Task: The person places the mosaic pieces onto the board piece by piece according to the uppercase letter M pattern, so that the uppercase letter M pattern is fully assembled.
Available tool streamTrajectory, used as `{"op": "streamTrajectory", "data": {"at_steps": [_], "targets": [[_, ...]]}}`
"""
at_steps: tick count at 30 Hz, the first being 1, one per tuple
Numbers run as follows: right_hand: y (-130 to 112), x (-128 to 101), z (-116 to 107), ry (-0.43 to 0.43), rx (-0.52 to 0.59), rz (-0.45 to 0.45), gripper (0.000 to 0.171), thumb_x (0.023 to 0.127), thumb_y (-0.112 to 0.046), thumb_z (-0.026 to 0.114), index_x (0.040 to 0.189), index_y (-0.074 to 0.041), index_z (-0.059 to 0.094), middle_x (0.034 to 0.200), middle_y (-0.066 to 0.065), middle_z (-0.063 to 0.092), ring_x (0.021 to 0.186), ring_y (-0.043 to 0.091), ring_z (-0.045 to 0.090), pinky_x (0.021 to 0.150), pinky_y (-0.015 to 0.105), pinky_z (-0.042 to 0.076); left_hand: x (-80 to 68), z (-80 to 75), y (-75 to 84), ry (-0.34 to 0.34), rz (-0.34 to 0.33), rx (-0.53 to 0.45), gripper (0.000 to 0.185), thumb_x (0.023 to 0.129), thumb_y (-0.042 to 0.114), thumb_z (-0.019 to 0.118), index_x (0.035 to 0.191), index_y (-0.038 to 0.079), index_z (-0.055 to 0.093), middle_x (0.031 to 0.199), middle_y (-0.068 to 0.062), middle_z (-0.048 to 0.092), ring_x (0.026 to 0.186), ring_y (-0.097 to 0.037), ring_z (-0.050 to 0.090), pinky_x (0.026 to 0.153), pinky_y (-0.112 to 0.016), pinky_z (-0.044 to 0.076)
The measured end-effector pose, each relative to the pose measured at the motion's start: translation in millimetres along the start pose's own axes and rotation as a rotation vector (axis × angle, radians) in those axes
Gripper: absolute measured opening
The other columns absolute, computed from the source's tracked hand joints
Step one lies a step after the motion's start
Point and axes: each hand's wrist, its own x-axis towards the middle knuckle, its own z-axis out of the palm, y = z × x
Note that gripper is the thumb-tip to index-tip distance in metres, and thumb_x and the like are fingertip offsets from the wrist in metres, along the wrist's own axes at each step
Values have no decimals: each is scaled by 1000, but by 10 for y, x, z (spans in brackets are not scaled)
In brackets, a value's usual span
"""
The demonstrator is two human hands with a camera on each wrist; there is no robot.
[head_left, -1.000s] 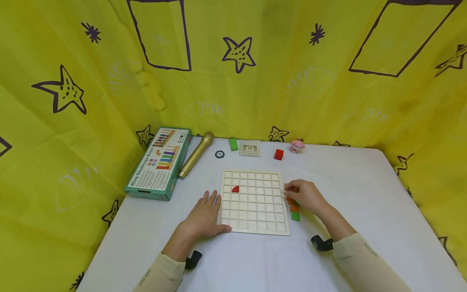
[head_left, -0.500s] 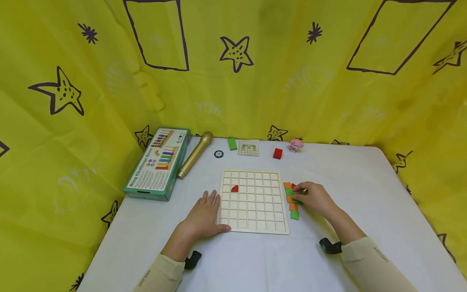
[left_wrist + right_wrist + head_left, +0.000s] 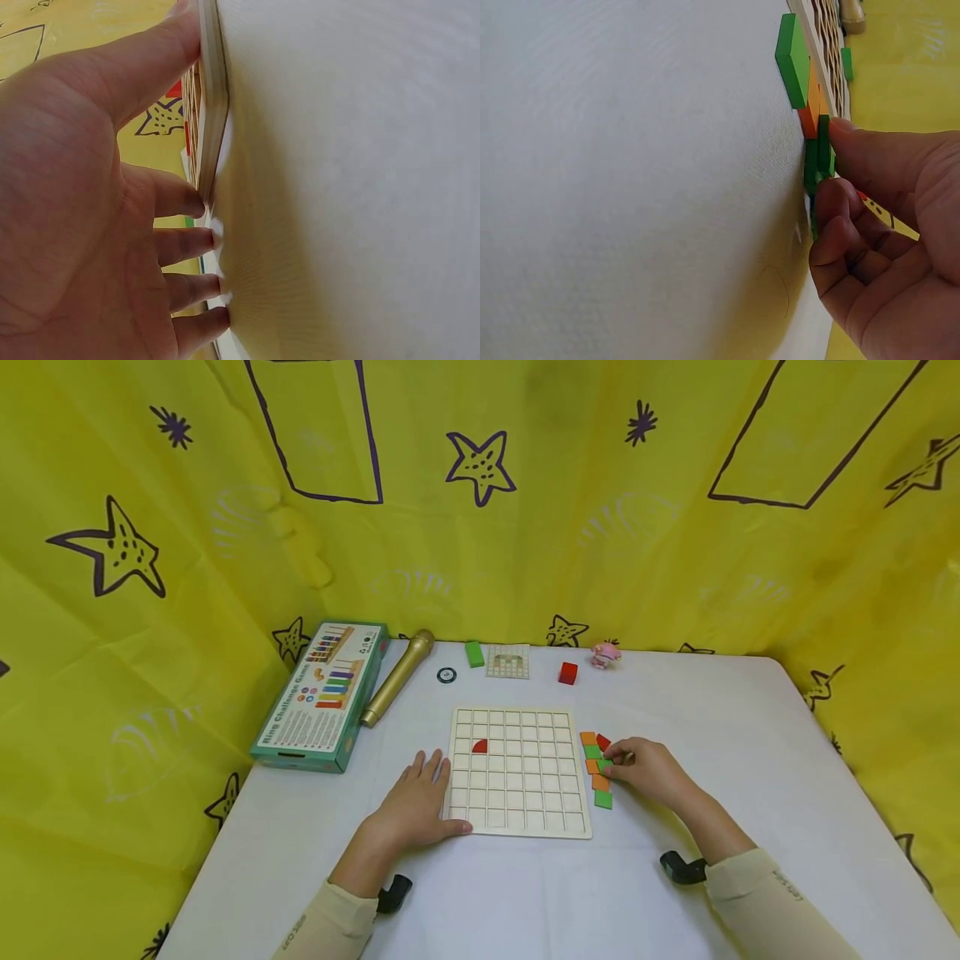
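A green tile (image 3: 823,142) sits at the tips of the right hand (image 3: 647,770), pinched between thumb and curled fingers, just off the right edge of a pale gridded board (image 3: 517,785). The board lies to the left of those fingers. From above the tile looks square, with no clear long axis; whether it is lifted cannot be told. The right hand is much the nearer. The left hand (image 3: 416,806) lies spread at the board's left edge, thumb at the near corner, gripping nothing.

Counted: one board, bearing one red quarter-round (image 3: 480,747). Beside it, a loose near-to-far cluster shows three orange tiles (image 3: 601,782), one red piece (image 3: 603,742) and at least three green tiles (image 3: 603,799), the pinched one included; the hand may hide more.

Farther back on the white tabletop (image 3: 487,893): one box (image 3: 318,693), one gold microphone (image 3: 399,677), one dark disc (image 3: 447,675), one green block (image 3: 474,653), one card (image 3: 507,661), one red cube (image 3: 567,673), one pink figure (image 3: 606,654).
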Motion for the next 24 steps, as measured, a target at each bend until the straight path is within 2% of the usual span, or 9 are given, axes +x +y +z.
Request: {"op": "streamTrajectory", "data": {"at_steps": [8, 14, 24], "targets": [[-13, 7, -10, -38, -2, 32, 25, 89, -20, 78, 109, -5, 72, 93, 5, 60, 87, 24, 53, 76, 37, 46, 4, 3, -7, 0, -2, 2, 108, 82, 63, 73, 155, -4, 30, 163, -22, 22, 150, -45, 13, 120, -53, 21], [-27, 27, -33, -65, 23, 60, 24, 89, -18, 79, 106, -4, 70, 93, 6, 59, 88, 25, 52, 76, 36, 47, 3, 5, -6, 4, 1, 5, 108, 82, 63, 73, 155, -4, 30, 163, -22, 23, 150, -45, 14, 120, -52, 21], [-34, 27, -26, -53, 42, 60, 24, 87, -15, 80, 103, -4, 67, 92, 7, 60, 84, 24, 52, 73, 34, 46, 14, 11, -15, -2, -7, 13, 109, 82, 65, 72, 156, -3, 29, 164, -21, 22, 150, -45, 13, 120, -53, 20]]}}
